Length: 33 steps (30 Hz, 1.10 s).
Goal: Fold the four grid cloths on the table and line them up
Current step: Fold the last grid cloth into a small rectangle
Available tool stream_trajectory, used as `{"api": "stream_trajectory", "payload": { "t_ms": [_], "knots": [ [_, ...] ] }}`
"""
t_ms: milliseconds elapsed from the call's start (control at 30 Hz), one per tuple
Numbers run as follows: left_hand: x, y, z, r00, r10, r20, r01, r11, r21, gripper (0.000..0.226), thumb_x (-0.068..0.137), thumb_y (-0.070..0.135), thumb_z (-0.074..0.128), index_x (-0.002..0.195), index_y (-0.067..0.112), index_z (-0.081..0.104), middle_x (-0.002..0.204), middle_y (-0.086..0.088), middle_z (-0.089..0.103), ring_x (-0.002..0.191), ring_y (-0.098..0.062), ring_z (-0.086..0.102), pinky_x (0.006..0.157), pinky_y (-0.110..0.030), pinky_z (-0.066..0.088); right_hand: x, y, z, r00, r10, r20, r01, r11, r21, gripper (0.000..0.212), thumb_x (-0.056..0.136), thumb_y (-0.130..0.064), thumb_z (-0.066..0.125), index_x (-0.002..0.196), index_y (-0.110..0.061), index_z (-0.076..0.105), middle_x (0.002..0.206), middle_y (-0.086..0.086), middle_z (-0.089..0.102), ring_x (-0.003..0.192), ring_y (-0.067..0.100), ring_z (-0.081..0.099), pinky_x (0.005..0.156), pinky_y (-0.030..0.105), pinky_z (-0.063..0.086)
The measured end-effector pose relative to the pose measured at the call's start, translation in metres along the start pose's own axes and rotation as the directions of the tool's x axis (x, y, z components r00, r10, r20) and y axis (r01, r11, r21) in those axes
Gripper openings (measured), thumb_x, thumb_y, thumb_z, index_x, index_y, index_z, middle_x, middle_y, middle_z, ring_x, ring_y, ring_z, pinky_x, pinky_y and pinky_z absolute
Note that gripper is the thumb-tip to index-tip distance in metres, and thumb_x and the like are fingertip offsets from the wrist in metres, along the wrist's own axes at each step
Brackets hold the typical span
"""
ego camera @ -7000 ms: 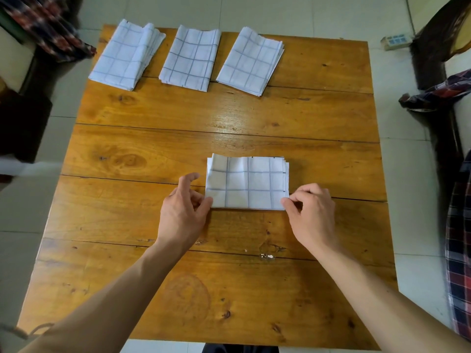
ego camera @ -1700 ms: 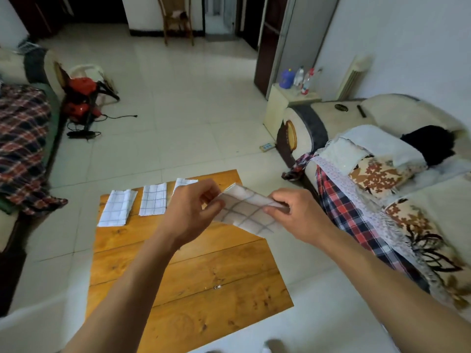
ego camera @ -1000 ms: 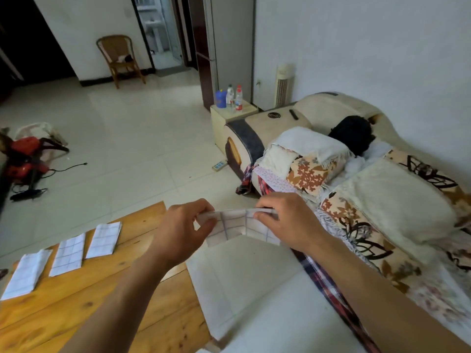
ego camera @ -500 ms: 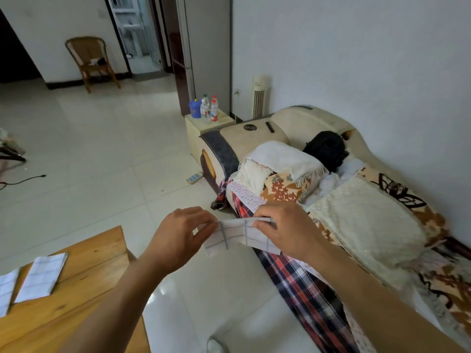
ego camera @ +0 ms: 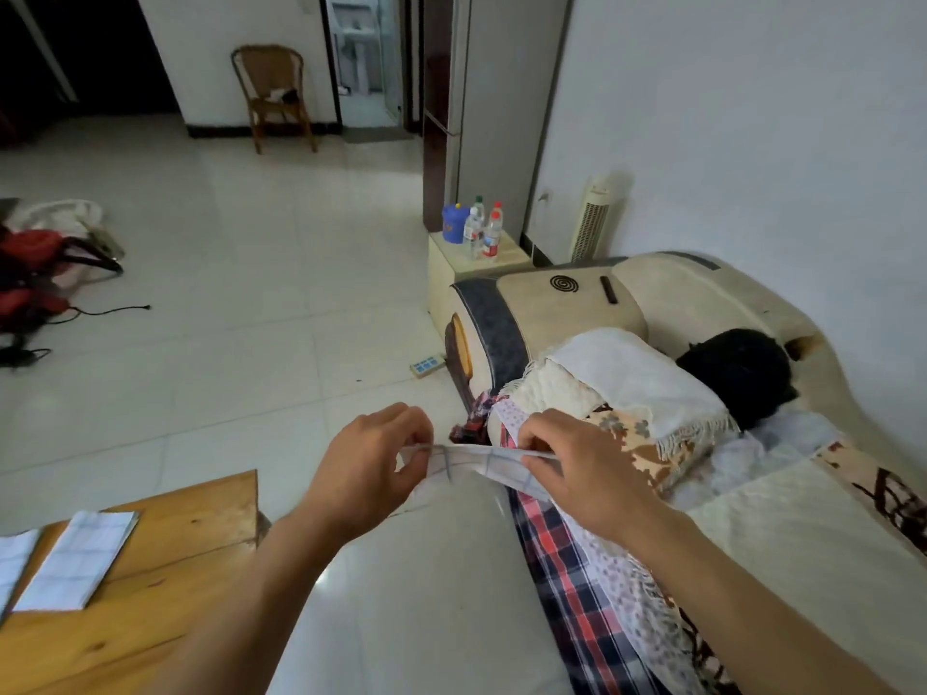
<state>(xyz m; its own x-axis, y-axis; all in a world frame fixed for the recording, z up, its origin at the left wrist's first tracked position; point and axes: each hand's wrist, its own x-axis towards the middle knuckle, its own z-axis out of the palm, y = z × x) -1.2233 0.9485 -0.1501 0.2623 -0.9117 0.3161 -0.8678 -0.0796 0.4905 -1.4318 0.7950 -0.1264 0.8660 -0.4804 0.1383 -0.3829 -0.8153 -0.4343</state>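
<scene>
Pale glossy floor tiles [ego camera: 241, 313] fill most of the room, running back to a wicker chair [ego camera: 273, 92] by a lit doorway. Off to the left a red machine [ego camera: 35, 273] trails a black cord. Beside the sofa [ego camera: 577, 303] a small cabinet [ego camera: 476, 263] carries a blue tub and plastic bottles [ego camera: 484, 228]; their labels are too small to read. A white tower fan [ego camera: 592, 218] stands against the wall, and a power strip [ego camera: 427, 364] lies on the floor near the sofa's end. Blankets, a plaid cloth [ego camera: 567, 559] and something black are heaped on the sofa.

Held up in the air between sofa and table, a folded grid cloth [ego camera: 476, 464] is pinched at its left end by the left hand [ego camera: 371, 469], fingers curled, and at its right end by the right hand [ego camera: 577, 474]. Low on the left, the wooden table [ego camera: 190, 514] shows one corner, with two folded cloths [ego camera: 78, 559] lying flat on it, the second cut off by the edge
</scene>
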Motion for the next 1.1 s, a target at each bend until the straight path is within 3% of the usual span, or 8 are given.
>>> {"api": "stream_trajectory", "payload": {
  "t_ms": [100, 267, 367, 500, 733, 933, 1100],
  "knots": [
    [0.019, -0.018, 0.003, 0.998, -0.061, 0.005, 0.06, 0.994, 0.092, 0.016, 0.087, 0.018, 0.064, 0.088, 0.029, 0.053, 0.085, 0.012, 0.056, 0.067, -0.011, 0.052, 0.055, -0.021, 0.041, 0.037, 0.015, 0.009, 0.998, -0.055, 0.027, 0.054, 0.998, 0.025, 0.013, 0.091, -0.015, 0.063, 0.089, -0.023, 0.052, 0.088, -0.011, 0.051, 0.077, 0.004, 0.049, 0.064, 0.016, 0.039],
    [0.054, -0.048, 0.019, 0.981, -0.193, -0.034, 0.196, 0.957, 0.214, 0.017, 0.085, 0.017, 0.065, 0.089, 0.027, 0.051, 0.084, 0.013, 0.052, 0.066, -0.011, 0.049, 0.057, -0.021, 0.039, 0.111, 0.054, 0.029, 0.984, -0.164, 0.068, 0.159, 0.985, 0.073, 0.015, 0.091, -0.017, 0.063, 0.092, -0.025, 0.051, 0.092, -0.009, 0.051, 0.08, 0.011, 0.052, 0.069, 0.032, 0.05],
    [0.071, -0.055, 0.026, 0.954, -0.29, -0.076, 0.3, 0.923, 0.242, 0.017, 0.086, 0.018, 0.064, 0.091, 0.029, 0.051, 0.087, 0.014, 0.051, 0.071, -0.012, 0.053, 0.058, -0.028, 0.047, 0.152, 0.075, 0.034, 0.964, -0.245, 0.105, 0.235, 0.966, 0.104, 0.013, 0.092, -0.02, 0.061, 0.092, -0.026, 0.049, 0.093, -0.008, 0.051, 0.079, 0.01, 0.053, 0.071, 0.032, 0.051],
    [0.083, -0.05, 0.02, 0.908, -0.395, -0.139, 0.418, 0.876, 0.24, 0.018, 0.087, 0.018, 0.065, 0.09, 0.031, 0.053, 0.096, 0.017, 0.048, 0.075, -0.007, 0.055, 0.062, -0.022, 0.046, 0.199, 0.09, 0.038, 0.921, -0.351, 0.169, 0.325, 0.932, 0.164, 0.017, 0.092, -0.023, 0.061, 0.091, -0.032, 0.047, 0.092, -0.012, 0.05, 0.081, 0.008, 0.053, 0.073, 0.03, 0.053],
    [0.066, -0.061, 0.0, 0.773, -0.561, -0.297, 0.631, 0.729, 0.264, 0.019, 0.089, 0.017, 0.067, 0.091, 0.031, 0.055, 0.093, 0.015, 0.05, 0.073, -0.008, 0.053, 0.059, -0.028, 0.05, 0.257, 0.059, 0.066, 0.798, -0.541, 0.264, 0.495, 0.839, 0.225, 0.014, 0.091, -0.023, 0.055, 0.09, -0.03, 0.044, 0.088, -0.009, 0.049, 0.075, 0.013, 0.05, 0.067, 0.032, 0.048],
    [0.027, -0.09, -0.008, 0.647, -0.676, -0.353, 0.76, 0.609, 0.229, 0.016, 0.091, 0.021, 0.065, 0.091, 0.032, 0.053, 0.086, 0.02, 0.051, 0.072, -0.004, 0.051, 0.059, -0.018, 0.046, 0.301, 0.007, 0.103, 0.672, -0.649, 0.357, 0.605, 0.759, 0.241, 0.01, 0.09, -0.02, 0.051, 0.089, -0.028, 0.046, 0.086, -0.008, 0.05, 0.074, 0.015, 0.049, 0.064, 0.032, 0.046],
    [-0.01, -0.138, -0.019, 0.525, -0.779, -0.342, 0.848, 0.514, 0.129, 0.009, 0.094, 0.028, 0.055, 0.093, 0.035, 0.048, 0.089, 0.017, 0.054, 0.076, -0.008, 0.053, 0.065, -0.028, 0.051, 0.332, -0.05, 0.14, 0.533, -0.696, 0.48, 0.7, 0.682, 0.212, 0.006, 0.091, -0.021, 0.048, 0.091, -0.027, 0.045, 0.088, -0.008, 0.052, 0.076, 0.015, 0.051, 0.067, 0.032, 0.047]
  ]
}}
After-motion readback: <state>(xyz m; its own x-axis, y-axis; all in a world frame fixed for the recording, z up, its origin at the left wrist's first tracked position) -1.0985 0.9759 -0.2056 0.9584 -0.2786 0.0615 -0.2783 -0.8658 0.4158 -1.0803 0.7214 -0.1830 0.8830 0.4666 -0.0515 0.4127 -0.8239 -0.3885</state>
